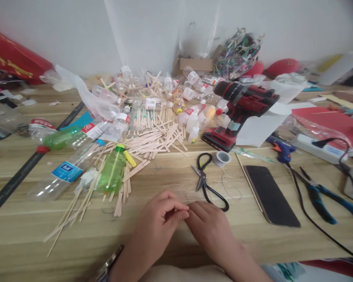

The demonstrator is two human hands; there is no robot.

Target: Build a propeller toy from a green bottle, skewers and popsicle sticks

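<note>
My left hand (159, 219) is closed in a pinch, thumb against forefinger, at the front of the table. Against its fingertips rests my right hand (210, 227), seen from the back with its fingers bent inward. Whatever lies between the fingertips is too small or hidden to make out. Just beyond the right hand, black-handled scissors (202, 178) lie with their blades apart. Beside them stands a small spool (222, 158), and a thin thread (231, 190) curls on the wood nearby.
Flat wooden sticks (155, 139) and plastic bottles are heaped at the back. A green bottle (111, 170) lies left. A red cordless drill (238, 113) stands behind the scissors. To the right are a phone (272, 196), pliers (320, 196), a glue gun (282, 150) and a power strip (320, 149).
</note>
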